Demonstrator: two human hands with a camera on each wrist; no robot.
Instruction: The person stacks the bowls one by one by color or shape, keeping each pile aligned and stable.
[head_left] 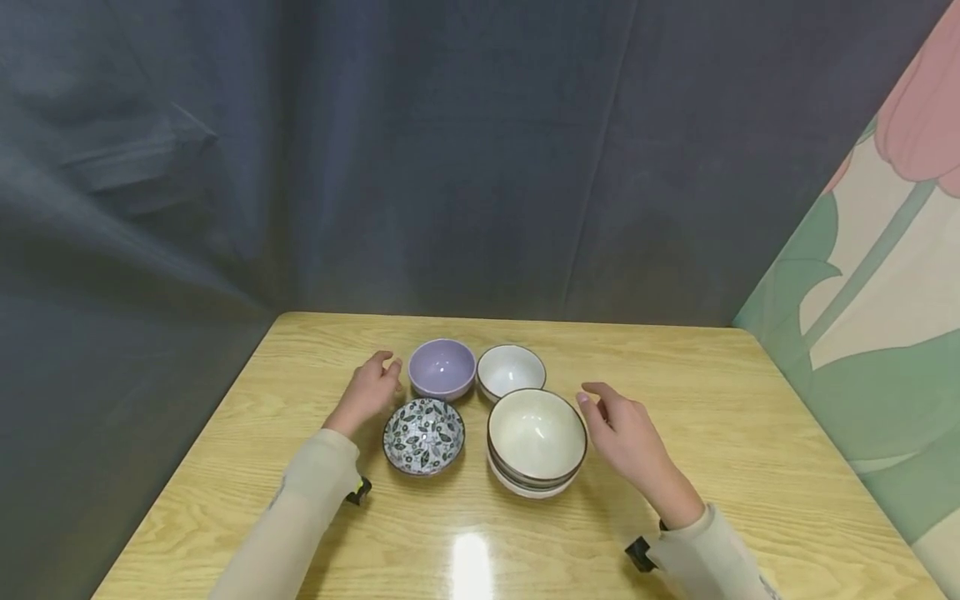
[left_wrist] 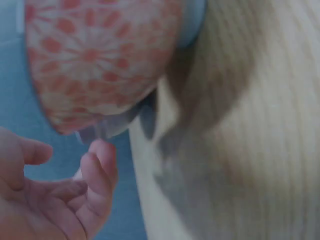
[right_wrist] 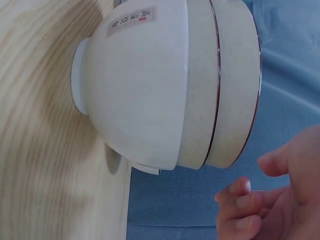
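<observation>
My left hand [head_left: 372, 385] hovers with loosely bent fingers left of the purple bowl [head_left: 442, 369], holding nothing. Just below that hand in the head view is a bowl with a dark leaf pattern inside [head_left: 424, 437]; in the left wrist view, the near bowl shows an orange-red flower pattern outside [left_wrist: 95, 60]. My right hand [head_left: 621, 429] is beside a stack of cream and white bowls [head_left: 537, 437], its fingers loosely curved and nothing in them. The right wrist view shows two brown-rimmed cream bowls [right_wrist: 235, 85] nested in a white one [right_wrist: 140, 85].
A white bowl with a dark rim [head_left: 512, 371] stands behind the stack, beside the purple bowl. All sit on a light wooden table [head_left: 675, 375]. A dark curtain [head_left: 480, 167] hangs behind its far edge, and a flower-printed cloth [head_left: 862, 292] is at the right.
</observation>
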